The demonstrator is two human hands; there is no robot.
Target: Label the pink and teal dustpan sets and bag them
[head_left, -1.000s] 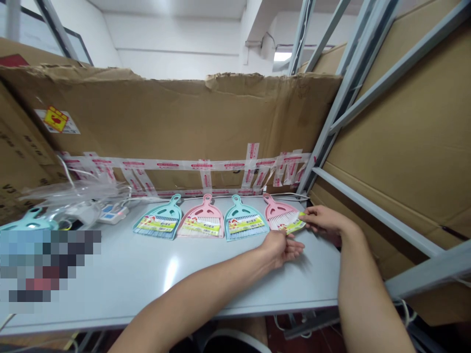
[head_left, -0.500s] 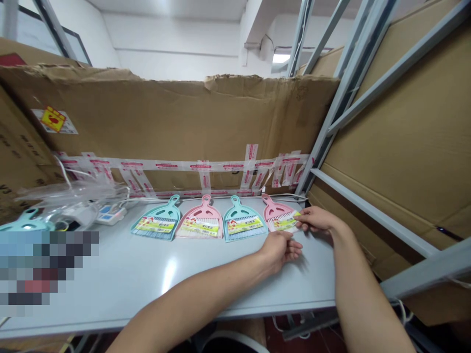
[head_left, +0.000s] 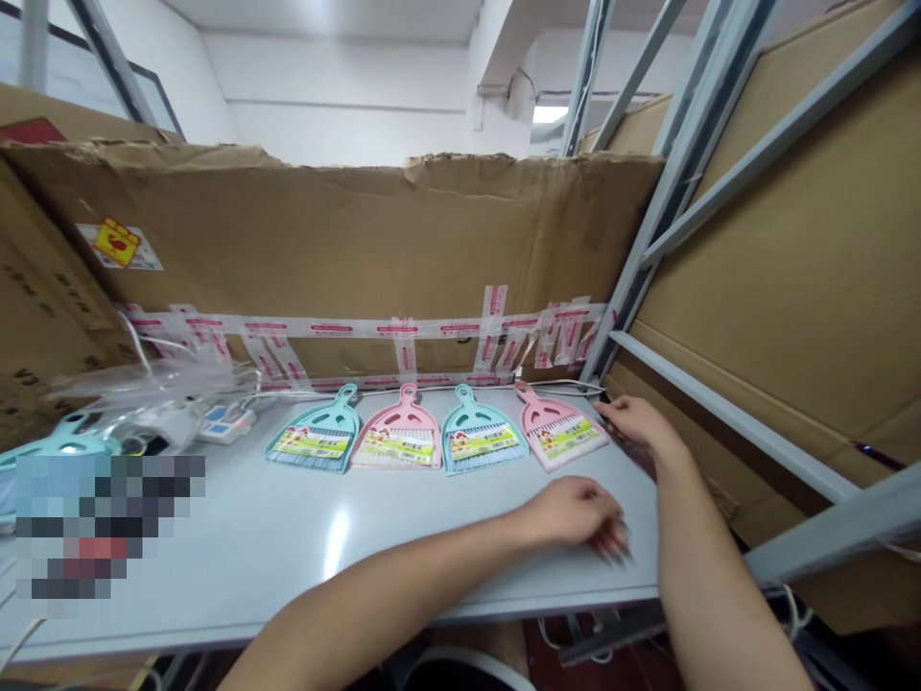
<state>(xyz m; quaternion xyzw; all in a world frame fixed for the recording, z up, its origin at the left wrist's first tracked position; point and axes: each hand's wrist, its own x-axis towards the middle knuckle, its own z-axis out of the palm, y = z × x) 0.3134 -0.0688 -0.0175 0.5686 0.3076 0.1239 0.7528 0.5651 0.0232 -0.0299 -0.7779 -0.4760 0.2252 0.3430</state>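
Four small dustpan-and-brush sets with yellow-green labels lie in a row on the grey table. From left to right they are a blue dustpan [head_left: 314, 437], a pink dustpan [head_left: 398, 434], another blue dustpan [head_left: 483, 439] and a pink dustpan [head_left: 561, 434] turned slightly askew. Just off the right edge of that last one is my right hand [head_left: 634, 424], its fingers bent but loose, with nothing visible in them. My left hand [head_left: 581, 513] hovers nearer the table's front, below the same dustpan; its fingers hang apart, blurred by motion, and hold nothing visible.
Tall cardboard [head_left: 360, 240] with taped seams stands behind the table [head_left: 403, 537]. Metal shelf posts [head_left: 648, 226] and more cardboard [head_left: 791, 240] close off the right. At left lie clear plastic wrap [head_left: 158, 379], a power strip [head_left: 224, 422], another blue dustpan [head_left: 64, 441] and a pixelated patch.
My right hand has come off the rightmost pink dustpan, moving slightly right. My left hand has shifted right and toward me, uncovering that dustpan's lower edge. The view has moved slightly.
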